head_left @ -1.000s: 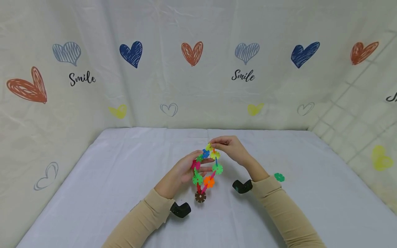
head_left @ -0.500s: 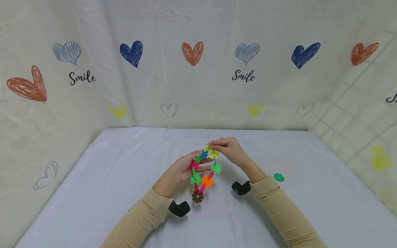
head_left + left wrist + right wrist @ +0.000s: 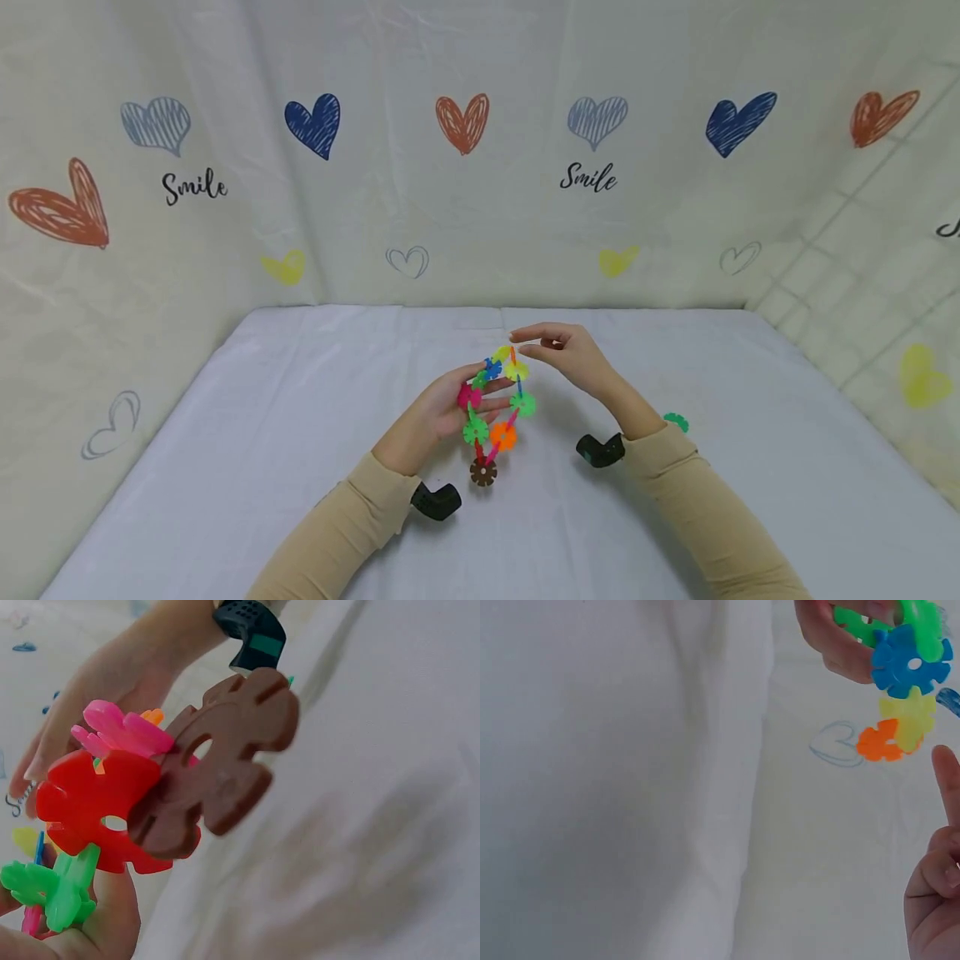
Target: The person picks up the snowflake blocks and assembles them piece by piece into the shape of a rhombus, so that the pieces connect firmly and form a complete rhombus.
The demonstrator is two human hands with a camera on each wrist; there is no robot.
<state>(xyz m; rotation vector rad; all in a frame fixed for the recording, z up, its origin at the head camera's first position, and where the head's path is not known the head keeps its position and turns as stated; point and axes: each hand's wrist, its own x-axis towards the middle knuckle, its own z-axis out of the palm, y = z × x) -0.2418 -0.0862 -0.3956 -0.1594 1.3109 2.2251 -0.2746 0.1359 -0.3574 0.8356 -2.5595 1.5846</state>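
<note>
A loop of slotted snowflake discs [image 3: 503,436] in several bright colours hangs from my left hand [image 3: 441,408], whose thumb and fingers hold it on its left side. A brown disc [image 3: 247,757] forms the bottom of the loop and joins a red disc [image 3: 90,799]. Yellow discs and an orange disc [image 3: 880,740] are at the top. Just to the right of that top end is my right hand [image 3: 573,354]. Its thumb and index finger are apart with nothing between them, and the other fingers are bent. In the right wrist view, a gap separates its fingertip from the discs.
A loose green disc [image 3: 677,421] lies on the white-covered table [image 3: 315,433], partly behind the right sleeve. Black wrist devices [image 3: 600,451] sit on both wrists. A white curtain [image 3: 525,225] with printed hearts stands behind the table.
The right hand has let go of the yellow disc at the loop's top and moved slightly up and right, its thumb and index finger parting. The left hand keeps its hold, almost unmoved.
</note>
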